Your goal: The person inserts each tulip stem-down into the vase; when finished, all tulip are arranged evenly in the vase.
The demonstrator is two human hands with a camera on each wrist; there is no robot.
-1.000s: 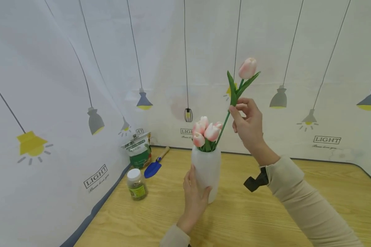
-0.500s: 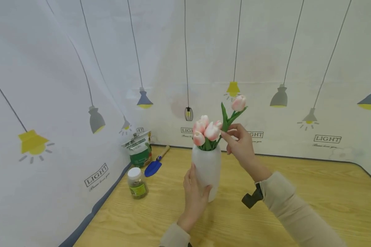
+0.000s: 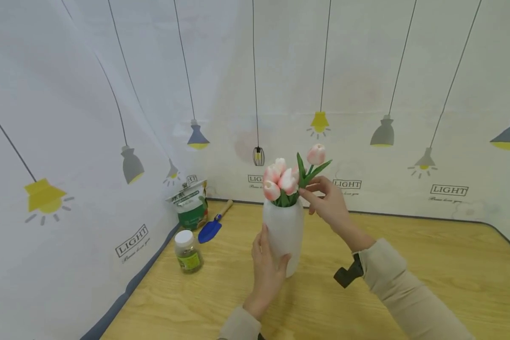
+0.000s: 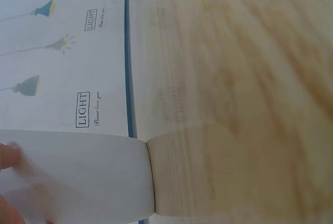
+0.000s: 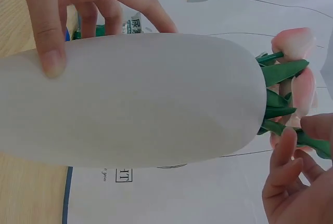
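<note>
A white vase (image 3: 283, 231) stands upright on the table, with several pink-and-white tulips (image 3: 282, 179) bunched in its mouth. My left hand (image 3: 267, 271) grips the vase's lower body from the left, thumb across the front; the right wrist view also shows its fingers (image 5: 48, 37) around the vase. At the right of the rim, my right hand (image 3: 329, 203) pinches the stem of one more tulip (image 3: 316, 154) just below its two leaves. That stem's lower end is hidden in the vase. In the left wrist view the vase (image 4: 78, 177) lies across the bottom left.
Left of the vase stands a clear jar (image 3: 189, 252) with a white lid. Behind it a blue trowel (image 3: 211, 231) with a wooden handle lies beside a green-and-white bag (image 3: 191, 208). A lamp-printed cloth (image 3: 357, 71) hangs behind the wooden table (image 3: 348, 307).
My right hand has lowered the tulip and moved it left, its stem going down into the vase. The left hand keeps its grip on the vase in place.
</note>
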